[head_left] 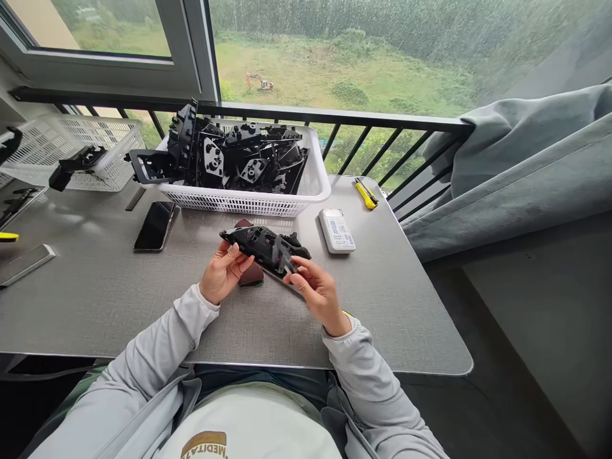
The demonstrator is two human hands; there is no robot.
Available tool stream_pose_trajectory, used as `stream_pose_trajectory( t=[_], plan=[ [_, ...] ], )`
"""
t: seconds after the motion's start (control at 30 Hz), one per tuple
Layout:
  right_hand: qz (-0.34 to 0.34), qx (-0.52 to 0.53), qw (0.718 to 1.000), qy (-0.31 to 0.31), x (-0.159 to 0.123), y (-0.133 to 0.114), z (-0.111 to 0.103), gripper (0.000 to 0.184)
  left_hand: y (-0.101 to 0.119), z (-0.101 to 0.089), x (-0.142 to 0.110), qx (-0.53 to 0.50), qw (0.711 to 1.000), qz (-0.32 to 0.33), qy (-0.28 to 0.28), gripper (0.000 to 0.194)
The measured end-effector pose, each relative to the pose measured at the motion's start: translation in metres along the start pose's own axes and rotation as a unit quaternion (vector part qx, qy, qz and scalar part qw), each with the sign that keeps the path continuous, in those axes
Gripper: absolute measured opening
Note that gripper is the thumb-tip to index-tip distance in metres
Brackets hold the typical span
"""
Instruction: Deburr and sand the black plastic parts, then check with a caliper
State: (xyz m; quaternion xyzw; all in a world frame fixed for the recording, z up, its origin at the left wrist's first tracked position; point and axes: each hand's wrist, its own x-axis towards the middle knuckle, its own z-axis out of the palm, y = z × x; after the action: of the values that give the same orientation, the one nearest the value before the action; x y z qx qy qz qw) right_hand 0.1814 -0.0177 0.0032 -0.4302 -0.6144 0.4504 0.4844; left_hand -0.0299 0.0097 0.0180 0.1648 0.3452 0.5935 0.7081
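Note:
Above the grey table, my left hand [224, 271] and my right hand [315, 294] both hold a black moulded plastic part [253, 245]. The left fingers wrap its left end, while the right fingers pinch a raised tab near its middle. Under the part lies a dark red triangular sanding pad [251, 275], partly hidden by the part and my left hand. A white perforated plastic basket [239, 201] stands just beyond my hands, heaped with several similar black plastic parts [239, 156].
A black phone [153, 226], a white electronic device [337, 231] and a yellow utility knife [366, 194] lie on the table. A second white basket [57, 143] sits at far left. A metal railing [335, 121] runs behind the table, with a grey curtain [516, 172] at right.

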Motion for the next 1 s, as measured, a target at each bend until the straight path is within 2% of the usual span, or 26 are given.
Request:
stream_pose_trajectory(
  t=[0.1,0.23,0.4,0.5,0.57,0.8,1.0],
  plan=[
    [0.002,-0.075,0.997,-0.021,-0.001,0.004,0.006,0.037,-0.001,-0.001,-0.003,0.003,0.999,-0.026,-0.018,0.023],
    [-0.018,-0.118,0.993,0.006,0.0,0.006,0.007,0.035,0.001,-0.006,-0.003,-0.008,0.992,-0.094,-0.079,0.023],
    [-0.027,-0.157,0.987,0.005,0.002,0.004,0.009,0.032,-0.002,-0.009,0.001,0.02,0.972,-0.198,-0.126,0.05],
    [-0.042,-0.176,0.984,0.0,0.002,0.006,0.012,0.031,-0.009,-0.012,0.003,0.066,0.972,-0.192,-0.118,0.029],
    [-0.048,-0.182,0.982,0.006,0.002,0.008,0.013,0.032,-0.012,-0.014,0.003,0.074,0.973,-0.184,-0.118,0.024],
    [-0.066,-0.219,0.967,0.11,0.004,0.008,0.007,0.035,-0.012,-0.014,0.003,0.059,0.974,-0.139,-0.168,0.037],
    [-0.061,-0.269,0.953,0.122,0.003,0.007,0.003,0.034,-0.012,-0.01,0.002,0.058,0.981,-0.113,-0.147,0.043]
  ],
)
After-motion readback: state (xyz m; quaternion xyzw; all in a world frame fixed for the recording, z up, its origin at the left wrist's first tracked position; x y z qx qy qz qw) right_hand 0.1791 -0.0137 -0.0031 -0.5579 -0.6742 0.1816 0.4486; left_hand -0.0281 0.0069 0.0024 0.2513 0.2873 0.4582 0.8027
